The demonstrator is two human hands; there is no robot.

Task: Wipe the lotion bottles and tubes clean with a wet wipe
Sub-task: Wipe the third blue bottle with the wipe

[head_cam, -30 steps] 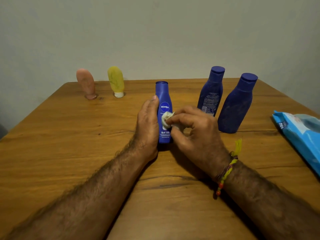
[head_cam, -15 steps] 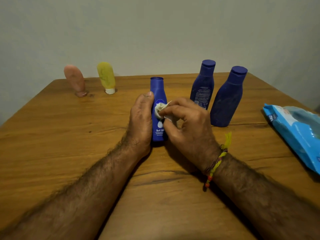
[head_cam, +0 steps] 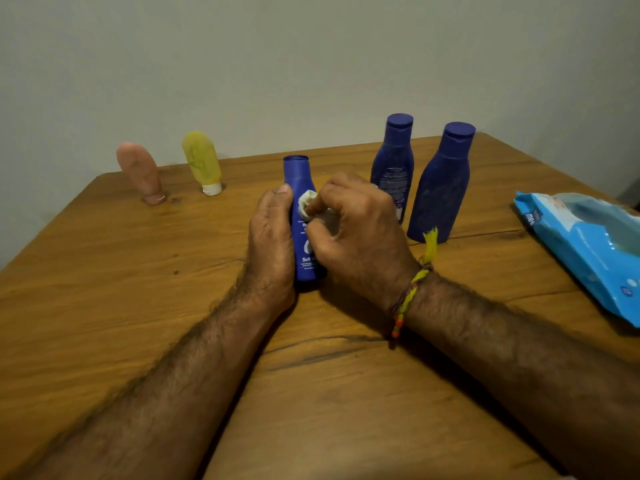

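Note:
A small blue lotion bottle (head_cam: 300,181) stands upright at the middle of the wooden table (head_cam: 104,306). My left hand (head_cam: 272,242) grips its left side, thumb up along the body. My right hand (head_cam: 356,233) pinches a crumpled white wet wipe (head_cam: 306,201) against the bottle's front, high on the label. Two larger dark blue bottles (head_cam: 393,161) (head_cam: 441,188) stand behind to the right. A pink tube (head_cam: 140,173) and a yellow tube (head_cam: 202,162) stand on their caps at the back left.
A light blue pack of wet wipes (head_cam: 585,244) lies at the table's right edge. The table's far edge meets a plain grey wall. Bare wood lies in front of my forearms and to the left.
My right hand has slid the wipe up the bottle's front, from mid-label towards the shoulder. The left hand keeps its grip. The view has shifted slightly.

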